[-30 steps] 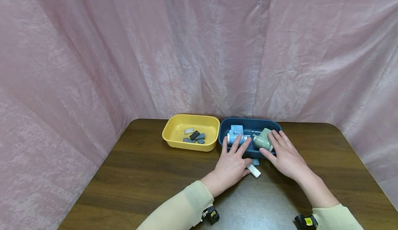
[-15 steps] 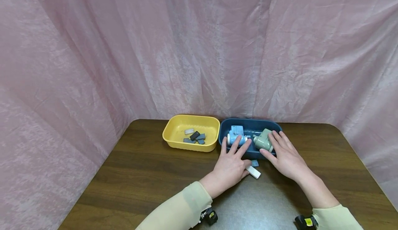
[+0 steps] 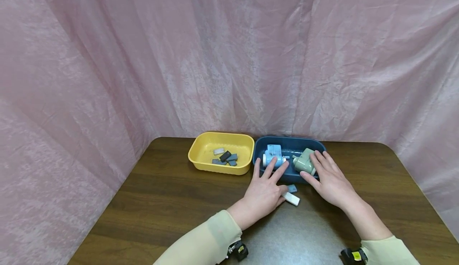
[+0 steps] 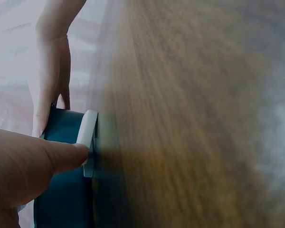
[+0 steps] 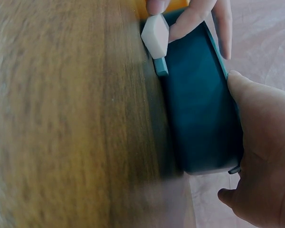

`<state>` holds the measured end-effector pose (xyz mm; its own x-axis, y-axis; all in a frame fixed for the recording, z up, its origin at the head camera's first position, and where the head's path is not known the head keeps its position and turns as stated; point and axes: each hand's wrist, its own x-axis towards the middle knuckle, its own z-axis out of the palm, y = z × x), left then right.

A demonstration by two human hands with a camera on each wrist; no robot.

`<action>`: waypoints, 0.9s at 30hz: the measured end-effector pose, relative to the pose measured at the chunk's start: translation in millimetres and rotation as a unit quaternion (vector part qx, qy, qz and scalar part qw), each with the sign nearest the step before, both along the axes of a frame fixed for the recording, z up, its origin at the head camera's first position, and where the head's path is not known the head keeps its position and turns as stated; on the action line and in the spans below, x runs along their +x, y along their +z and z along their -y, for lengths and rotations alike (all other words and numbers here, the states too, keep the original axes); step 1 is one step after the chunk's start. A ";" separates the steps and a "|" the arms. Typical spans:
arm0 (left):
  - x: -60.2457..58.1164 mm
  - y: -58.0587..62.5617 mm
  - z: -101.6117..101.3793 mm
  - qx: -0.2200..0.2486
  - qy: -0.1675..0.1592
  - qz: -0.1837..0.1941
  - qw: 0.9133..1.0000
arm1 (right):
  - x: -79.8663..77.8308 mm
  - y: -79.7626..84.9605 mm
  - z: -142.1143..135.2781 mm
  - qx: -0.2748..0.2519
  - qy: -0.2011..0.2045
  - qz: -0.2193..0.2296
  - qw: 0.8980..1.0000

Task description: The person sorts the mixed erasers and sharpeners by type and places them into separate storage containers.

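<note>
My left hand (image 3: 262, 195) pinches a white rectangular block (image 3: 292, 199) between thumb and index finger, its other fingers spread over the blue bin's near rim. Beside it is a small blue block (image 3: 292, 188), partly covered; in the right wrist view the white block (image 5: 156, 37) overlaps it. Both are just in front of the dark blue bin (image 3: 290, 140). My right hand (image 3: 331, 181) rests at the bin's right end, fingers straight, thumb apart. Inside lie a light blue gadget (image 3: 274, 152) with a white round end and a green gadget (image 3: 303, 162), partly behind the right fingers.
Left of the blue bin stands a yellow bin (image 3: 204, 167), holding several small blocks (image 3: 225, 156) in black, grey-blue and white. Both bins sit near the back of the wooden table (image 3: 154, 209). A pink curtain (image 3: 229, 57) hangs behind.
My left hand has shifted slightly left and towards the front, and the white block has moved with it. The small blue block has slid slightly the same way. The right hand stays put.
</note>
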<state>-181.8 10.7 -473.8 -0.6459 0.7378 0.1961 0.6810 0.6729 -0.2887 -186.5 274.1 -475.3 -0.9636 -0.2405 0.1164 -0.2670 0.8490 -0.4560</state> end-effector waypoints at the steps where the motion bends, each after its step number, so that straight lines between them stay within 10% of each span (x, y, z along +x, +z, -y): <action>1: 0.3 0.0 0.6 0.001 0.000 -0.001 1.000 | 0.2 0.1 0.1 0.000 0.000 -0.001 1.000; 27: 12.5 17.1 21.8 0.049 -0.019 0.010 0.999 | 1.5 2.3 1.8 0.001 -0.001 -0.003 1.000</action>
<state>-169.2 -11.1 -456.7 -0.6231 0.7393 0.2555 0.7113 0.6714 -0.2080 -185.0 272.3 -472.9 -0.9634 -0.2392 0.1210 -0.2680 0.8505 -0.4525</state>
